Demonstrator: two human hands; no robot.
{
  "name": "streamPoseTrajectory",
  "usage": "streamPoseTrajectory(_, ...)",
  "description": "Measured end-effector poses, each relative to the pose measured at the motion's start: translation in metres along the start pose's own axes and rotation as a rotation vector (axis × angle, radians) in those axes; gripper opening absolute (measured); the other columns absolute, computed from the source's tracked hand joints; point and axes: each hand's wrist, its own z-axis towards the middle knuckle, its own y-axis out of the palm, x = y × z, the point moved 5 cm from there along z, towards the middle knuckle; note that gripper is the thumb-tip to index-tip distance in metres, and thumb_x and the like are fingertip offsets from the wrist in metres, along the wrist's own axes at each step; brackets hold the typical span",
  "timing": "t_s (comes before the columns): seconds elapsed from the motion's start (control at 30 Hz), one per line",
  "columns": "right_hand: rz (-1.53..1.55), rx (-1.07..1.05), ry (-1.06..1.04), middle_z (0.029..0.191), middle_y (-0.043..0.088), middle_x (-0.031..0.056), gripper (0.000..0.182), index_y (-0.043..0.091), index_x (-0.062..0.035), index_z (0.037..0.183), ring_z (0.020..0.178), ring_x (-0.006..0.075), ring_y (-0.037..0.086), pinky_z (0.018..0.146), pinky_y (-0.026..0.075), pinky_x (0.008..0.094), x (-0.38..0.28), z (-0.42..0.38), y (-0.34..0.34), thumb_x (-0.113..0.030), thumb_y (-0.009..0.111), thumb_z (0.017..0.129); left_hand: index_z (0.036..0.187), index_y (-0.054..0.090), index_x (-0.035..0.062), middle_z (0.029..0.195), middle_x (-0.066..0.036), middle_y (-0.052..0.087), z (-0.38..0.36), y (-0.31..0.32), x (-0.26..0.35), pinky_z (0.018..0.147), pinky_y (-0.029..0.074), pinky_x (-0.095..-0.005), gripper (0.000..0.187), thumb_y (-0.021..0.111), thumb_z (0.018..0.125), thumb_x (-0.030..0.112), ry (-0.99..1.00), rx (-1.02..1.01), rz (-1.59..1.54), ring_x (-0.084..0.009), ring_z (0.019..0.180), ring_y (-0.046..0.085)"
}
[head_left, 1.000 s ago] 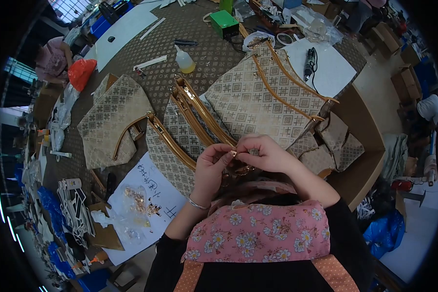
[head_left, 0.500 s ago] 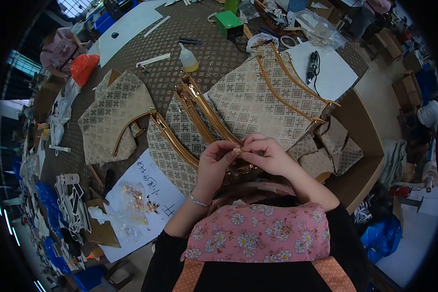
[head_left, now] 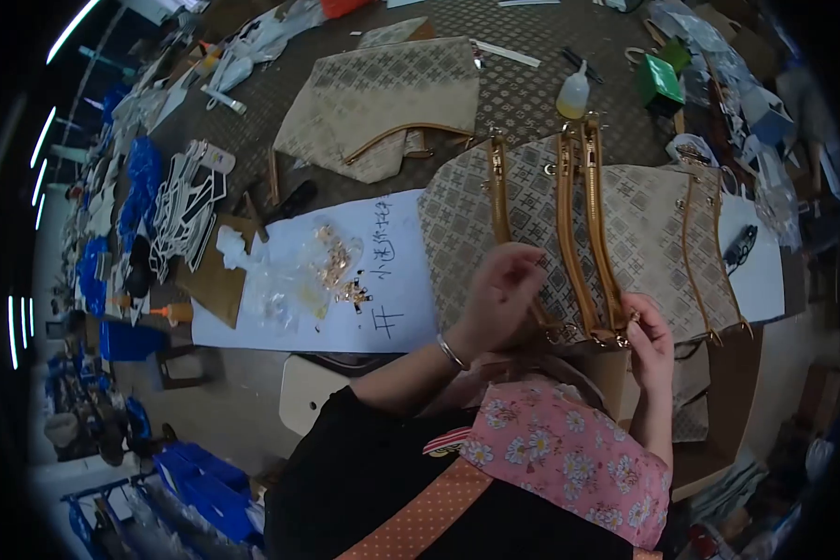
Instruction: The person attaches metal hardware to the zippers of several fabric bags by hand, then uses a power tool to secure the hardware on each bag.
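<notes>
My right hand (head_left: 650, 341) pinches a small gold metal fitting (head_left: 634, 317) by the lower end of a tan-trimmed strap; the fingers partly cover it. My left hand (head_left: 497, 301), slightly blurred, is raised over the patterned bag panel (head_left: 462, 210), fingers loosely bent and apart, with nothing visible in them. Tan leather trims (head_left: 571, 233) with gold zippers and rings run down the bag pieces. To the left of my left hand, gold metal fittings (head_left: 334, 261) lie in and beside a clear plastic bag (head_left: 275, 289) on white paper (head_left: 401, 313) with handwriting.
Another patterned bag (head_left: 383, 103) lies further back. A squeeze bottle (head_left: 573, 93) of yellowish liquid and a green box (head_left: 661, 84) stand beyond the bags. White frame-like pieces (head_left: 185, 210) and a hammer (head_left: 256, 217) are at the left. A cardboard box (head_left: 733, 392) stands at the right.
My hands were together at the trim; now the left has come away to the left, while the right keeps a pinch at the strap end. My view has turned left.
</notes>
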Motion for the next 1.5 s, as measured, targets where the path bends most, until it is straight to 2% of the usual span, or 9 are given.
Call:
streamPoseTrajectory(0.23, 0.433, 0.153, 0.159, 0.125, 0.049, 0.0096, 0.043, 0.044, 0.0028, 0.126, 0.116, 0.0172, 0.045, 0.101, 0.031, 0.0312, 0.054, -0.018, -0.026, -0.014, 0.052, 0.087, 0.103, 0.054, 0.0023, 0.093, -0.012, 0.053, -0.139, -0.231, -0.089, 0.064, 0.046, -0.0310, 0.029, 0.063, 0.076, 0.010, -0.143, 0.636, 1.222, -0.0231, 0.074, 0.053)
streamPoseTrajectory(0.33, 0.475, 0.165, 0.234, 0.123, 0.050, 0.0098, 0.043, 0.043, 0.0030, 0.126, 0.113, 0.0171, 0.048, 0.098, 0.034, 0.0308, 0.057, -0.017, -0.024, -0.013, 0.052, 0.087, 0.103, 0.054, 0.0019, 0.095, -0.013, 0.053, -0.172, -0.273, -0.083, 0.069, 0.046, -0.0341, 0.030, 0.063, 0.077, 0.012, -0.281, 0.866, 1.300, -0.0259, 0.077, 0.053)
streamPoseTrajectory(0.57, 0.453, 0.105, 0.204, 0.121, 0.052, 0.0096, 0.041, 0.044, 0.0030, 0.124, 0.108, 0.0180, 0.052, 0.094, 0.040, 0.0317, 0.061, -0.010, -0.017, -0.014, 0.051, 0.087, 0.094, 0.062, 0.0056, 0.095, -0.014, 0.057, -0.105, -0.288, -0.076, 0.077, 0.044, -0.0368, 0.016, 0.059, 0.078, 0.010, -0.167, 0.754, 1.090, -0.0295, 0.084, 0.056)
streamPoseTrajectory(0.77, 0.419, 0.165, 0.206, 0.118, 0.054, 0.0090, 0.038, 0.047, -0.0010, 0.122, 0.105, 0.0208, 0.054, 0.093, 0.041, 0.0358, 0.071, -0.022, -0.019, -0.015, 0.052, 0.086, 0.094, 0.064, 0.0073, 0.092, -0.015, 0.061, -0.067, -0.295, -0.087, 0.076, 0.045, -0.0400, 0.018, 0.060, 0.077, 0.011, -0.130, 0.458, 1.457, -0.0297, 0.082, 0.057)
streamPoseTrajectory(0.93, 0.514, 0.224, 0.248, 0.115, 0.057, 0.0086, 0.037, 0.047, -0.0002, 0.124, 0.104, 0.0180, 0.054, 0.089, 0.043, 0.0318, 0.085, -0.037, -0.035, -0.009, 0.049, 0.088, 0.093, 0.063, 0.0049, 0.091, -0.016, 0.059, -0.104, -0.303, -0.076, 0.077, 0.044, -0.0385, 0.019, 0.055, 0.076, 0.004, -0.094, 0.857, 1.031, -0.0305, 0.085, 0.055)
streamPoseTrajectory(1.07, 0.592, 0.320, 0.325, 0.113, 0.057, 0.0078, 0.037, 0.047, -0.0013, 0.124, 0.099, 0.0173, 0.055, 0.085, 0.044, 0.0311, 0.097, -0.041, -0.039, -0.008, 0.051, 0.087, 0.095, 0.059, 0.0017, 0.095, -0.019, 0.053, -0.181, -0.331, -0.077, 0.077, 0.044, -0.0386, 0.019, 0.055, 0.077, 0.004, -0.142, 1.077, 1.267, -0.0319, 0.087, 0.053)
streamPoseTrajectory(1.23, 0.568, 0.299, 0.314, 0.105, 0.059, 0.0073, 0.029, 0.052, -0.0013, 0.114, 0.092, 0.0181, 0.057, 0.083, 0.045, 0.0314, 0.097, -0.037, -0.027, -0.007, 0.053, 0.085, 0.086, 0.052, -0.0014, 0.096, -0.020, 0.050, -0.201, -0.340, -0.061, 0.076, 0.043, -0.0419, 0.011, 0.054, 0.081, 0.009, -0.543, 1.337, 1.232, -0.0358, 0.087, 0.052)
streamPoseTrajectory(1.37, 0.572, 0.295, 0.332, 0.096, 0.061, 0.0078, 0.019, 0.053, -0.0020, 0.102, 0.086, 0.0193, 0.059, 0.080, 0.046, 0.0322, 0.092, -0.036, -0.021, -0.003, 0.054, 0.083, 0.086, 0.053, -0.0017, 0.093, -0.020, 0.053, -0.187, -0.351, -0.077, 0.077, 0.043, -0.0419, 0.014, 0.054, 0.083, 0.012, -0.661, 1.024, 1.243, -0.0367, 0.086, 0.052)
streamPoseTrajectory(1.5, 0.573, 0.372, 0.354, 0.093, 0.060, 0.0064, 0.017, 0.054, -0.0028, 0.100, 0.082, 0.0172, 0.059, 0.078, 0.047, 0.0320, 0.092, -0.038, -0.023, -0.001, 0.052, 0.083, 0.091, 0.055, -0.0028, 0.089, -0.021, 0.054, -0.155, -0.326, -0.078, 0.077, 0.043, -0.0428, 0.017, 0.054, 0.083, 0.012, -0.308, 0.833, 1.241, -0.0372, 0.087, 0.053)
